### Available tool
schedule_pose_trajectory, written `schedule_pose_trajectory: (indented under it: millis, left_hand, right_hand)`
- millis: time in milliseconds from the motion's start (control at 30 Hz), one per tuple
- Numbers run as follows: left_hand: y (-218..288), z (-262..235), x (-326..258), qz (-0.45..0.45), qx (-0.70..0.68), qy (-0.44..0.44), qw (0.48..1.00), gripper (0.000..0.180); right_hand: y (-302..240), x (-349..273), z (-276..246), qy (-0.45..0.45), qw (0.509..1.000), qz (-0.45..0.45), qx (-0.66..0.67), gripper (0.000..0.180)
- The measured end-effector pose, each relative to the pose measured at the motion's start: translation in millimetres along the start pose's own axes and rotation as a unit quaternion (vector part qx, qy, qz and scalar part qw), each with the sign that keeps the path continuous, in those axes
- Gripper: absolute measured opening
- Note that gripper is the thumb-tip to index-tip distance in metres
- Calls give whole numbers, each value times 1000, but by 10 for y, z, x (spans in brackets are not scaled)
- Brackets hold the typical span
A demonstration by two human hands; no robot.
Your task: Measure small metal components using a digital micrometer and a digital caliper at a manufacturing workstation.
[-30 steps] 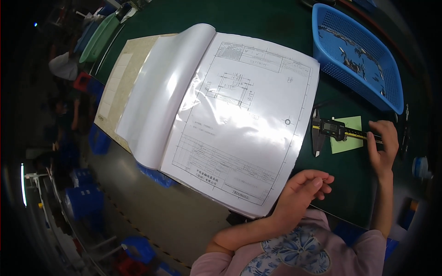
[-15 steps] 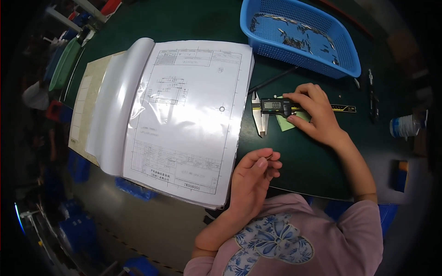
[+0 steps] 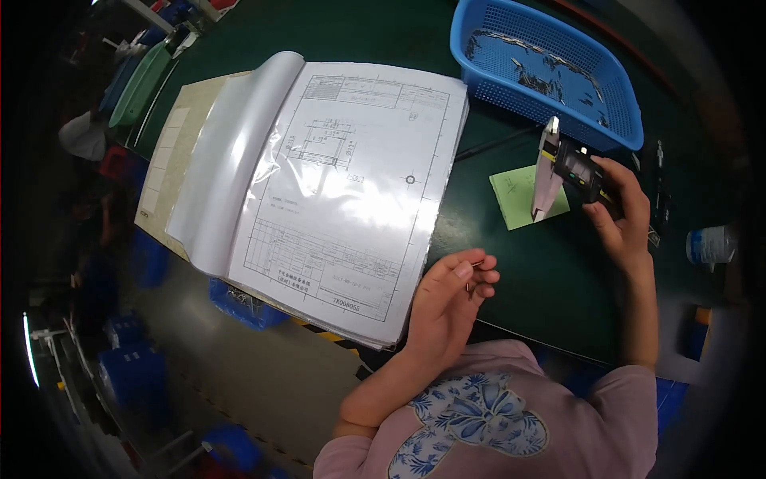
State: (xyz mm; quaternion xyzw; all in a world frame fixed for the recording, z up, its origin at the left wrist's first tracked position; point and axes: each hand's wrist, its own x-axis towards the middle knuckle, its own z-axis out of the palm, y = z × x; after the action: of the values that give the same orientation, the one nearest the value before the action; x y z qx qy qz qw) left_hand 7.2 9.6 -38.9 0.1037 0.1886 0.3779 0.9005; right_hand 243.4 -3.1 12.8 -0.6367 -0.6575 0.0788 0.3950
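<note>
My right hand (image 3: 625,209) grips a black digital caliper (image 3: 578,171) by its body, held tilted above the table with the metal jaws toward the binder. The caliper's beam is mostly hidden behind my fingers. Beneath its jaws lies a green sticky note (image 3: 511,199) with handwriting. Near the table's front edge, my left hand (image 3: 447,299) pinches a thin copper-coloured pin (image 3: 477,263) between thumb and forefinger. Another small piece seems to show among the curled fingers. Just left of that hand lies an open binder with a drawing sheet (image 3: 359,207) in a clear sleeve.
A blue perforated basket (image 3: 550,104) holding many small metal pieces stands at the back right. Pens (image 3: 659,180) lie at the right, with a white-labelled container (image 3: 710,244) beyond. A dark rod (image 3: 495,144) lies between binder and basket. A green tray (image 3: 140,92) sits far left.
My right hand has lifted the caliper off the table and turned it, uncovering the sticky note. My left hand keeps its pinch. The whole view has shifted slightly.
</note>
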Motion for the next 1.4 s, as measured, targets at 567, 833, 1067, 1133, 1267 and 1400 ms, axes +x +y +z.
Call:
schedule_pose_trajectory:
  millis: [567, 833, 1067, 1133, 1267, 1400]
  left_hand:
    - [-51, 106, 77, -42, -44, 7, 998, 26]
    - [-23, 60, 78, -54, -98, -12, 994, 26]
    - [1, 5, 45, -81, -151, -28, 985, 27]
    - [-5, 0, 37, -76, -143, -28, 986, 27]
    - [5, -10, 37, -81, -149, -47, 984, 27]
    - [3, -15, 22, -77, -149, -50, 985, 27]
  right_hand:
    - [-252, -407, -35, -9, 974, -164, -156, 60]
    - [-287, -405, 7, -12, 970, -186, -154, 51]
    - [-430, -337, -103, 46, 968, -183, -167, 52]
    - [-337, -370, -79, 35, 965, -169, -195, 53]
    - [-271, -417, -8, 6, 977, -168, -134, 51]
    - [-249, -399, 7, -6, 979, -170, -110, 48]
